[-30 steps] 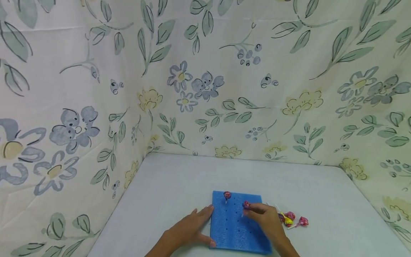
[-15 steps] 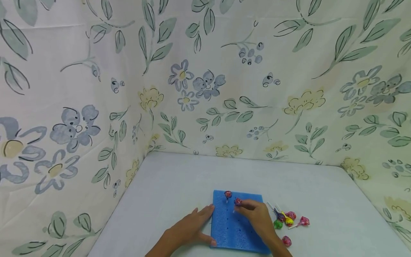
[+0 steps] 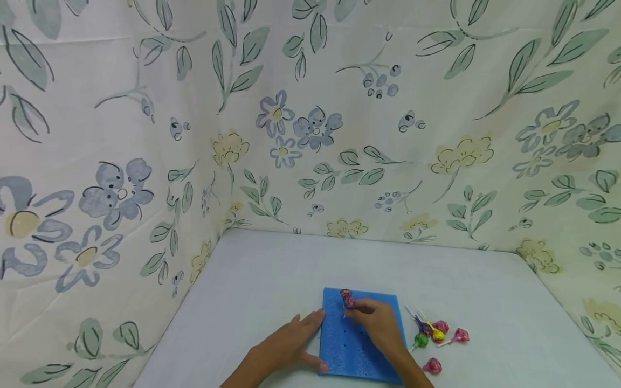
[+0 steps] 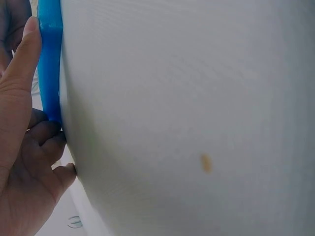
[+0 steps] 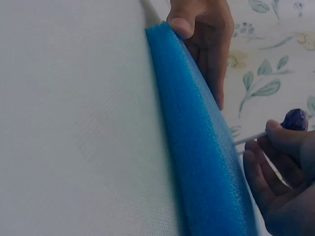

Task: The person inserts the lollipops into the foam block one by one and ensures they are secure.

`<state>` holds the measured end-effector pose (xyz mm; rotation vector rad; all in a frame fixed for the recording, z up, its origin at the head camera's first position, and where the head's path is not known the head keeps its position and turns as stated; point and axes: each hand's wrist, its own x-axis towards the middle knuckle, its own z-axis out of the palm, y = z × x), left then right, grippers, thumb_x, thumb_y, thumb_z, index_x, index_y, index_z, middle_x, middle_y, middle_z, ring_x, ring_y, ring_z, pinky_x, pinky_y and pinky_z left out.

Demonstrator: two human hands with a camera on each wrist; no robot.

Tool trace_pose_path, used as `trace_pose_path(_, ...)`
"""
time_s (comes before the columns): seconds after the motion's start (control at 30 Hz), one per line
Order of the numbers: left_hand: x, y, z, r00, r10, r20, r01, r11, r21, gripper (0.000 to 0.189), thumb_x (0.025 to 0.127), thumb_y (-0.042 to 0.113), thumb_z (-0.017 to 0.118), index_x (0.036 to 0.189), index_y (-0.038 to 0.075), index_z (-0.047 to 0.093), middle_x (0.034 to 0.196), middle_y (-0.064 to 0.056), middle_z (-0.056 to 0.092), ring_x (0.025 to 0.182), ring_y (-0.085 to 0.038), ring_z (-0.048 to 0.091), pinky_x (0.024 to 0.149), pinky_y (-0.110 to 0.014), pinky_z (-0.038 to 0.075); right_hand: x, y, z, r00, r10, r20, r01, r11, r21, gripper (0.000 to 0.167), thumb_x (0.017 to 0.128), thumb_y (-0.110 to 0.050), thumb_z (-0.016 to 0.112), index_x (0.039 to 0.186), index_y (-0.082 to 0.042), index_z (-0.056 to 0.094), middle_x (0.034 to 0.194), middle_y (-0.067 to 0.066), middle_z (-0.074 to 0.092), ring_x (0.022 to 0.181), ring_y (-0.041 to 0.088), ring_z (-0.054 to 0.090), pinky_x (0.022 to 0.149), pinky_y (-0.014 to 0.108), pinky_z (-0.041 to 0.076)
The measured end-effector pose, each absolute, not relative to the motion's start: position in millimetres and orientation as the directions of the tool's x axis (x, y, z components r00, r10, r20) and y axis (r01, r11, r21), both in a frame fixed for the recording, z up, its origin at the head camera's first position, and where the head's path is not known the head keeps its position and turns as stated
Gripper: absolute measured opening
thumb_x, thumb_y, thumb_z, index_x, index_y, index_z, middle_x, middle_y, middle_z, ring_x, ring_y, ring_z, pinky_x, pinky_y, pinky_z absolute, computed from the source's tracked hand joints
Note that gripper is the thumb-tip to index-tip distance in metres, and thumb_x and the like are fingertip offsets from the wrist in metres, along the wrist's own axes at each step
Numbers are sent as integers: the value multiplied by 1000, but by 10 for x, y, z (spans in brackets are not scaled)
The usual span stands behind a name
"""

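A blue foam block (image 3: 335,350) with small holes in its top lies on the table. My left hand (image 3: 286,345) rests along its left edge, fingers and thumb spread, steadying it. Between thumb and fingers, my right hand (image 3: 380,323) pinches a wrapped lollipop (image 3: 349,303) over the block's upper left part. Its stick (image 5: 251,137) points down at the foam in the right wrist view, with the dark wrapped head above the thumb. Another lollipop (image 3: 345,293) stands upright in the foam just behind it, partly covered in the head view.
Right of the block lie several loose lollipops, among them a green one (image 3: 420,340), a yellow one (image 3: 438,336) and a pink one (image 3: 461,335). A red-pink one (image 3: 433,366) lies nearer, by the right forearm. Floral cloth (image 3: 368,205) hangs behind the white table (image 3: 271,269).
My right hand has moved left across the block with its lollipop, up to the standing one. The green and red-pink lollipops have come into view. The left hand stays in place.
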<state>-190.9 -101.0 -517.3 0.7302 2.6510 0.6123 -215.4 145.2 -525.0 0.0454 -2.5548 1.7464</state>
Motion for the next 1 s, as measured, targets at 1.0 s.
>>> trace_pose_path(1.0,-1910,-980,-5149,-821,526,-221,377,791,482,115,80,73,78,169,20,29,174,3,31,159,-26,34,126,-56,33,-2190,1443,-5326,-997,-63,46,-69,426,-902,10,87,-11,86,97,-8,84,97,6,81,74,15,71,63,24,59)
